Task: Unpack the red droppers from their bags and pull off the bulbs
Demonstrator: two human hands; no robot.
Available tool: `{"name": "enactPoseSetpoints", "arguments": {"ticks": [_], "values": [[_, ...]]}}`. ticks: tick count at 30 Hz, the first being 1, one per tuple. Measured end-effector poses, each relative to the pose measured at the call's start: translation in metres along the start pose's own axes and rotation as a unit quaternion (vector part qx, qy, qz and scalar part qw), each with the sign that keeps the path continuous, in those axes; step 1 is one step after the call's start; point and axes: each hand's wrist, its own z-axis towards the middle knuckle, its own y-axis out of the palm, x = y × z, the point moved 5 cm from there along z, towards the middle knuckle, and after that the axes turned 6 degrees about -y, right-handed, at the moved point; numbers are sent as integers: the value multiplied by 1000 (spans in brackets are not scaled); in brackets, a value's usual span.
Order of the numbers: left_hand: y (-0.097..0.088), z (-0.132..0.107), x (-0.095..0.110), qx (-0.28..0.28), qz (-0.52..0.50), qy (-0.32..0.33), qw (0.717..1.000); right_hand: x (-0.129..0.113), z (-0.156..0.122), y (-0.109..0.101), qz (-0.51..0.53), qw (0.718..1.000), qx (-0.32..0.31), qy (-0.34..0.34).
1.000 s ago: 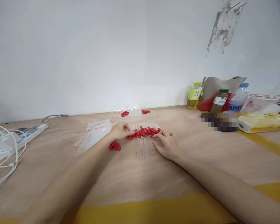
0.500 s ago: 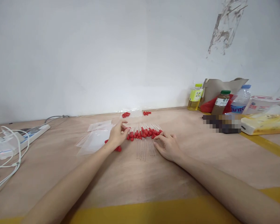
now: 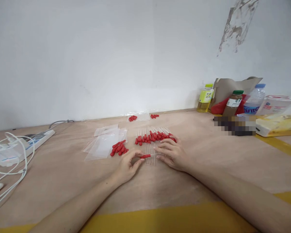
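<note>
My left hand (image 3: 129, 165) pinches a red rubber dropper bulb (image 3: 145, 156) between thumb and fingers. From its right end a clear glass tube (image 3: 155, 154) runs to the fingertips of my right hand (image 3: 171, 153), which are closed on it. Bulb and tube lie in one line, and their ends meet. Under and behind them lie several loose glass tubes (image 3: 150, 148), pointing toward me. Just beyond is a row of droppers (image 3: 147, 137) with red bulbs, their glass ends pointing away. Loose red bulbs (image 3: 118, 149) are heaped to the left of the row.
Clear zip bags (image 3: 103, 144) lie left of the loose bulbs. Near the wall is plastic film with more red bulbs (image 3: 133, 118). A power strip (image 3: 37, 142) with white cables stands far left. Bottles (image 3: 205, 98), a bag (image 3: 218, 92) and a tissue pack (image 3: 278, 125) are at the right.
My left hand has come from the left end of the dropper row down toward me and now holds a bulb. My right hand has closed on a glass tube against it.
</note>
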Motion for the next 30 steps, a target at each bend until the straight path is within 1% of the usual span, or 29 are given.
{"name": "enactPoseSetpoints", "arguments": {"ticks": [5,8,12,15,19,22,25,27,30], "values": [[-1,2,14,-19,50,34,998,-8,1,8,-7,1000,-14,-16],[2,3,21,-44,77,48,995,-11,2,10,-5,1000,-19,-15],[8,4,21,-62,144,71,985,-16,3,8,-2,999,-23,-30],[10,1,19,-57,182,95,977,-20,3,6,6,999,-22,-46],[10,-2,23,-57,185,116,974,-25,1,2,12,998,-16,-67],[9,-4,24,-62,184,120,974,-23,-2,0,15,997,-23,-68],[0,-6,19,-41,176,115,977,-12,-5,-5,21,998,-19,-48],[-10,-6,13,-11,162,92,982,2,-7,-10,20,1000,-3,-6],[-25,-3,3,38,138,35,989,20,-10,-12,27,997,20,76]]}}
